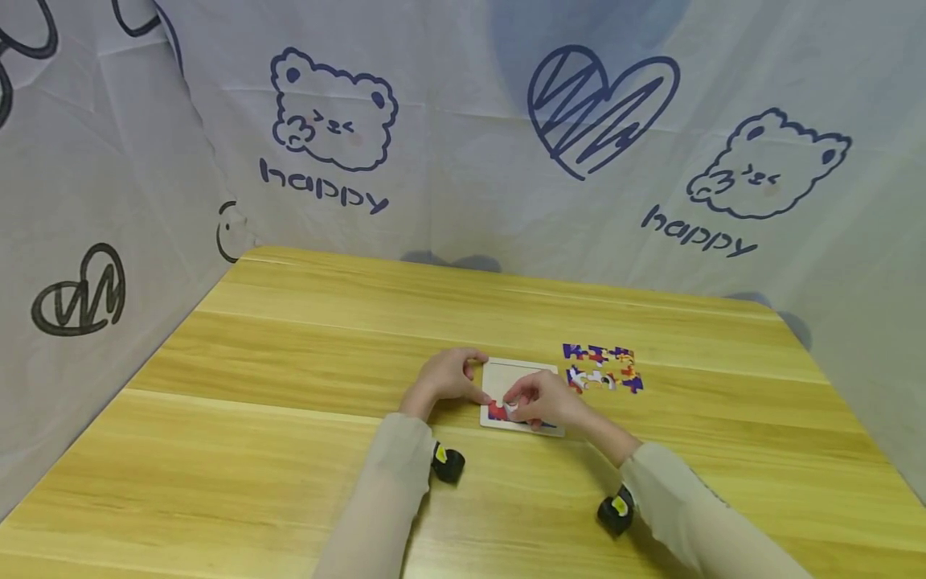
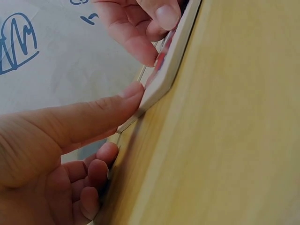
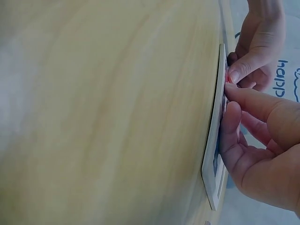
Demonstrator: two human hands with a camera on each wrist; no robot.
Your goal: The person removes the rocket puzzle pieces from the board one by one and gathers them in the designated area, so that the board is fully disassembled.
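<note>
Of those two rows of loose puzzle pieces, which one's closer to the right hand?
The front row, lower in the head view: its left end sits beside the right hand; the back row lies beyond it, toward the cloth backdrop.

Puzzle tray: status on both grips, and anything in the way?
Left grip touching left side of tray. Right grip pinching puzzle piece at the tray, blocking part of the view. Loose pieces off to the right.
</note>
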